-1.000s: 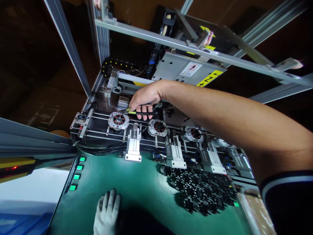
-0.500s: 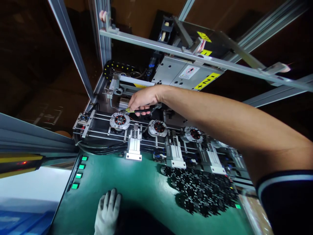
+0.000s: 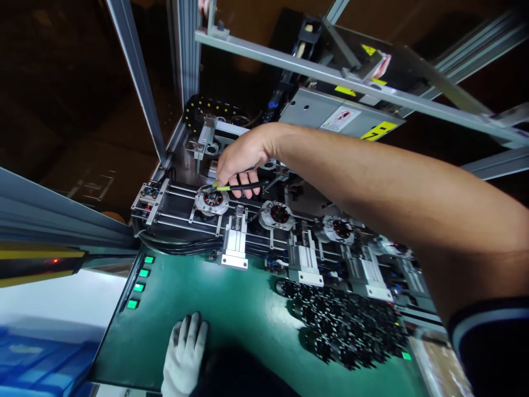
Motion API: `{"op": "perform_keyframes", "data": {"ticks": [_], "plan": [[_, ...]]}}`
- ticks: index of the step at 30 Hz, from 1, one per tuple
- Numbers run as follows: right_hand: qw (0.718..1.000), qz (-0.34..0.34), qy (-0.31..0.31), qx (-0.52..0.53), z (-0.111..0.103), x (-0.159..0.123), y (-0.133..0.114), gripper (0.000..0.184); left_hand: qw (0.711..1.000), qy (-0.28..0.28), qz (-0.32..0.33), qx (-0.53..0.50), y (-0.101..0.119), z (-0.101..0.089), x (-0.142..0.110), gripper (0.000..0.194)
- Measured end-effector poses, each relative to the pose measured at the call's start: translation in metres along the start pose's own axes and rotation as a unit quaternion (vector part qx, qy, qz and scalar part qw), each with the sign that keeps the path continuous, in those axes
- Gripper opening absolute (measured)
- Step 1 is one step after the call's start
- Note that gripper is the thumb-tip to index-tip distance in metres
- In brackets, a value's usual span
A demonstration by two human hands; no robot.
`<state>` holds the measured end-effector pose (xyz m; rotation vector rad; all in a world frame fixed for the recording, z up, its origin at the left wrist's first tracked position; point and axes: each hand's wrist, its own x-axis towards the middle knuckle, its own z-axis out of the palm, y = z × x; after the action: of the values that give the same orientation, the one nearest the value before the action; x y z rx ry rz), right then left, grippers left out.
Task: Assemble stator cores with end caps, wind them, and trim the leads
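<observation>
My bare right hand [image 3: 243, 162] reaches in from the right, its fingers wrapped round pliers [image 3: 235, 187] with yellow-green and black handles. The jaws point left and down at the rim of the leftmost white round holder [image 3: 202, 207], which has a copper-wound motor core [image 3: 214, 198] in its middle. Whether the jaws touch a wire there is too small to tell. My left hand [image 3: 184, 350], in a pale glove with greyish fingertips, lies flat on the green table [image 3: 165, 298] with its fingers stretched out, holding nothing.
More holders with wound cores, such as one white holder [image 3: 273, 220], stand along the rails to the right. Silver clamp blocks [image 3: 235, 248] sit in front. A pile of black slotted parts [image 3: 343, 320] covers the table's right side. A metal bar [image 3: 289, 60] crosses above my arm.
The view has shifted slightly, so the machine appears further right. My right hand has stayed at the leftmost holder, with the pliers' handle more exposed below the fingers. The left hand rests as before.
</observation>
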<state>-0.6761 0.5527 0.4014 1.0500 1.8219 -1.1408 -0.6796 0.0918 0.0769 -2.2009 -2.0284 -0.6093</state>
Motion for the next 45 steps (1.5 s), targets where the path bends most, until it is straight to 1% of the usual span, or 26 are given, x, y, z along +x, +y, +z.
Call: {"op": "perform_keyframes", "data": {"ticks": [3, 5, 7, 10, 12, 13, 16, 18, 19, 21, 22, 24, 26, 28, 30, 32, 36, 38, 41, 45], "plan": [[0.999, -0.006, -0.01, -0.041, -0.002, 0.004, 0.003, 0.026, 1.0, -0.003, -0.012, -0.004, 0.0, -0.001, 0.001, 0.038], [0.999, -0.021, -0.015, -0.047, -0.002, 0.005, 0.003, 0.027, 1.0, -0.006, -0.015, -0.009, 0.0, -0.001, 0.001, 0.038], [0.999, -0.019, -0.013, -0.041, 0.001, 0.005, 0.001, 0.03, 1.0, -0.008, -0.015, -0.01, 0.0, -0.001, 0.0, 0.038], [1.0, 0.011, 0.018, -0.019, 0.009, 0.005, -0.003, 0.033, 1.0, 0.002, -0.012, -0.008, 0.001, 0.0, 0.0, 0.039], [0.999, 0.005, 0.049, -0.023, 0.016, 0.002, -0.005, 0.03, 1.0, 0.004, -0.011, -0.007, 0.0, 0.0, 0.0, 0.038], [0.998, -0.009, 0.062, -0.029, 0.02, -0.003, -0.005, 0.028, 1.0, 0.002, -0.01, -0.006, 0.0, 0.0, 0.001, 0.038], [0.993, -0.071, 0.082, -0.038, 0.028, -0.033, 0.0, 0.02, 1.0, 0.001, 0.0, -0.001, -0.001, -0.003, 0.004, 0.037], [0.99, -0.113, 0.074, -0.042, 0.029, -0.064, 0.011, 0.019, 1.0, 0.006, 0.013, 0.006, -0.003, -0.006, 0.008, 0.037], [0.99, -0.122, 0.06, -0.047, 0.028, -0.08, 0.019, 0.02, 1.0, 0.011, 0.021, 0.011, -0.005, -0.008, 0.01, 0.039], [0.992, -0.111, 0.018, -0.057, 0.025, -0.106, 0.041, 0.024, 0.999, 0.018, 0.041, 0.027, -0.008, -0.011, 0.013, 0.043], [0.994, -0.093, -0.005, -0.059, 0.022, -0.115, 0.054, 0.026, 0.998, 0.019, 0.052, 0.035, -0.009, -0.012, 0.013, 0.044], [0.998, -0.042, -0.031, -0.046, 0.019, -0.124, 0.083, 0.031, 0.995, 0.017, 0.08, 0.049, -0.012, -0.013, 0.013, 0.046], [1.0, 0.013, -0.016, -0.02, 0.017, -0.122, 0.111, 0.038, 0.993, 0.015, 0.092, 0.067, -0.013, -0.013, 0.011, 0.049], [0.998, 0.054, 0.013, 0.006, 0.017, -0.113, 0.137, 0.04, 0.994, 0.016, 0.059, 0.092, -0.012, -0.011, 0.009, 0.056], [0.997, 0.068, 0.026, 0.028, 0.019, -0.104, 0.157, 0.038, 0.994, 0.015, 0.02, 0.107, -0.011, -0.009, 0.006, 0.061], [0.997, 0.065, 0.023, 0.042, 0.021, -0.097, 0.171, 0.035, 0.994, 0.011, 0.021, 0.106, -0.012, -0.007, 0.005, 0.062], [0.997, 0.055, 0.031, 0.048, 0.024, -0.089, 0.184, 0.033, 0.992, 0.002, 0.056, 0.116, -0.014, -0.008, 0.006, 0.06], [0.997, 0.055, 0.037, 0.048, 0.025, -0.087, 0.187, 0.032, 0.99, -0.001, 0.066, 0.125, -0.014, -0.01, 0.008, 0.063], [0.996, 0.062, 0.038, 0.043, 0.025, -0.083, 0.19, 0.031, 0.99, -0.01, 0.063, 0.125, -0.013, -0.013, 0.011, 0.067], [0.996, 0.059, 0.038, 0.047, 0.024, -0.078, 0.192, 0.029, 0.988, -0.006, 0.081, 0.135, -0.014, -0.015, 0.013, 0.065]]}}
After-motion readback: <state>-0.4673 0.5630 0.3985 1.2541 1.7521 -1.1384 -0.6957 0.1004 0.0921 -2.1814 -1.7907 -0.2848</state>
